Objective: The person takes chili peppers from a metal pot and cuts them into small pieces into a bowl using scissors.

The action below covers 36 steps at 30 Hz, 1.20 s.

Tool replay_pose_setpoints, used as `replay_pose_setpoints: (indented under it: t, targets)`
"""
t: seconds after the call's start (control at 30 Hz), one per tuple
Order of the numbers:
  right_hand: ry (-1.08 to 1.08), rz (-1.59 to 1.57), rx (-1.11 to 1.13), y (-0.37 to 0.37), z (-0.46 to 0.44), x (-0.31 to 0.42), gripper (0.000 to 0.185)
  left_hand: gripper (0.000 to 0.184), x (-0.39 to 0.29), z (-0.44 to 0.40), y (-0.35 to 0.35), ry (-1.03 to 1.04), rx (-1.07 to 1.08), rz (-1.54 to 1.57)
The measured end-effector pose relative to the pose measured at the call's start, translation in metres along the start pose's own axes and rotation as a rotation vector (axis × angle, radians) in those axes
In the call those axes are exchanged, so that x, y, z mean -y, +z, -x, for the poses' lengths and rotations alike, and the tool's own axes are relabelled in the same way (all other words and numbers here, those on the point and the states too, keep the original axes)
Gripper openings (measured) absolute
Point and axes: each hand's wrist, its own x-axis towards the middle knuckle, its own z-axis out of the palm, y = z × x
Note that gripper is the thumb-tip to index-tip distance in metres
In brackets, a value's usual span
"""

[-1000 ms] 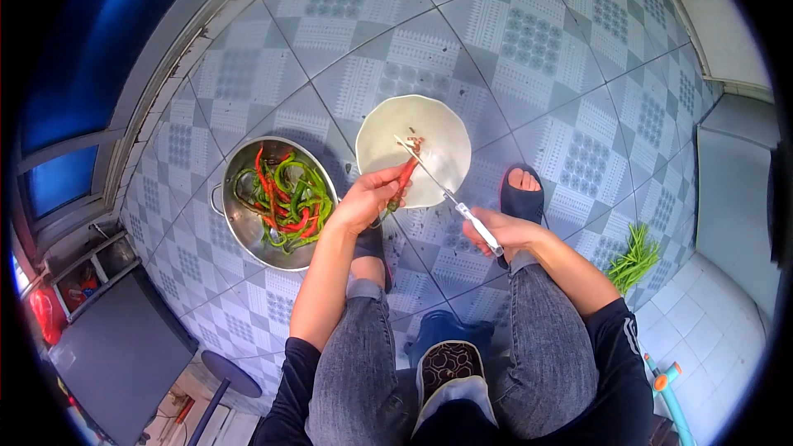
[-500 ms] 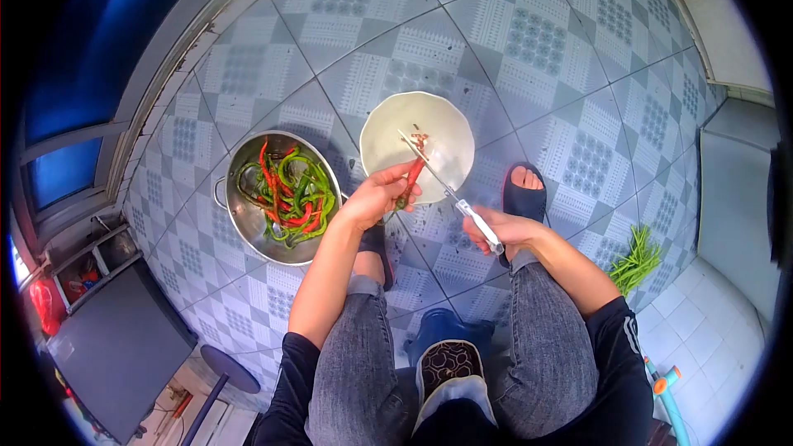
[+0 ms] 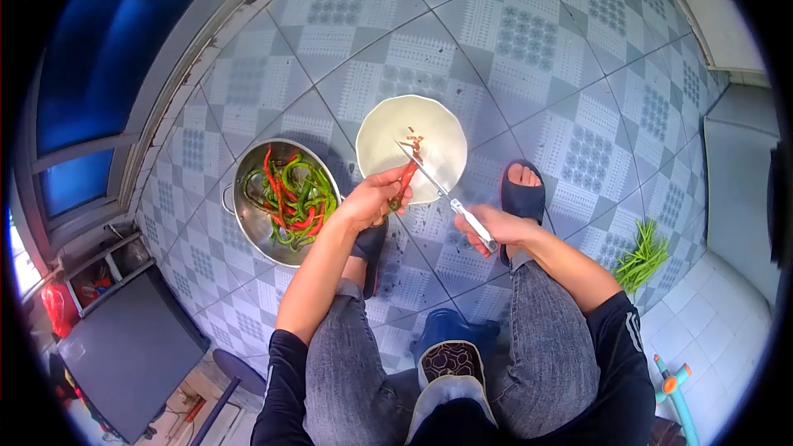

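Note:
My left hand (image 3: pixel 373 199) grips a red chili pepper (image 3: pixel 405 179) over the near edge of a cream bowl (image 3: pixel 442 136). My right hand (image 3: pixel 491 227) is closed round the white handles of scissors (image 3: pixel 471 219), whose blades reach over the bowl beside the pepper's far end. Small red cut pieces (image 3: pixel 415 144) lie in the bowl. To the left, a steel pot (image 3: pixel 252 227) with a side handle holds several red and green peppers (image 3: pixel 301 206).
Green stalks (image 3: pixel 643 257) lie on the tiled floor (image 3: pixel 529 33) at the right. A dark slipper (image 3: pixel 523 196) is right of the bowl. A dark grey-topped table (image 3: pixel 132 355) stands at the lower left, a blue-paned door (image 3: pixel 107 74) at the upper left.
The view has shifted slightly, and the left foot and knee have moved a little left. Both hands keep their holds on the pepper and scissors near the bowl.

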Motion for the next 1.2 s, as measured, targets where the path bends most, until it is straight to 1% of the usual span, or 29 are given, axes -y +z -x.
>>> replay_pose_setpoints:
  t: [0.23,0.3,0.33,0.4,0.43,0.5,0.63,0.7,0.83,0.9,1.03,1.1,1.13,1.2]
  targets:
    - [-0.046,-0.1,0.052,-0.011,-0.006,-0.017,0.023,0.041,0.004,-0.009,0.002,0.078,0.014,0.031]
    - [-0.142,-0.026,0.018,-0.011,-0.009,-0.023,0.049,0.041,0.008,-0.009,0.004,0.113,0.034,0.058]
    - [-0.139,-0.026,0.016,-0.011,-0.007,-0.021,0.049,0.041,0.009,-0.009,0.005,0.112,0.036,0.061]
    - [-0.116,0.102,-0.04,-0.009,-0.004,-0.013,0.05,0.042,0.01,-0.008,0.004,0.145,0.016,0.092]
    - [-0.114,0.107,-0.036,-0.009,-0.006,-0.012,0.05,0.042,0.011,-0.007,0.003,0.148,0.012,0.095]
    - [-0.137,0.129,0.061,-0.013,-0.009,-0.01,0.05,0.04,0.013,-0.007,0.002,0.173,0.03,0.09]
    - [-0.177,0.147,0.005,-0.008,-0.004,-0.002,0.044,0.038,0.013,-0.008,-0.003,0.152,0.024,0.064]
    - [-0.017,-0.081,-0.031,-0.002,-0.001,0.002,0.024,0.037,0.014,-0.008,-0.004,0.154,0.021,0.05]
    - [-0.007,-0.07,-0.06,0.001,0.0,0.004,0.023,0.036,0.014,-0.009,-0.005,0.13,0.003,0.039]
    - [0.015,0.033,-0.082,0.0,-0.001,0.001,0.022,0.035,0.016,-0.007,-0.004,0.154,-0.006,0.032]
    - [-0.003,-0.002,-0.053,0.001,0.002,-0.003,0.022,0.034,0.018,-0.007,-0.007,0.192,-0.006,0.039]
    - [-0.141,-0.085,0.044,-0.005,-0.005,-0.019,0.031,0.034,0.02,-0.005,-0.007,0.21,-0.003,0.033]
    - [-0.141,-0.082,0.044,-0.007,-0.007,-0.024,0.031,0.034,0.019,-0.005,-0.007,0.231,0.002,0.021]
    - [-0.202,0.08,0.048,-0.009,-0.01,-0.027,0.037,0.034,0.019,-0.004,-0.006,0.224,0.0,0.021]
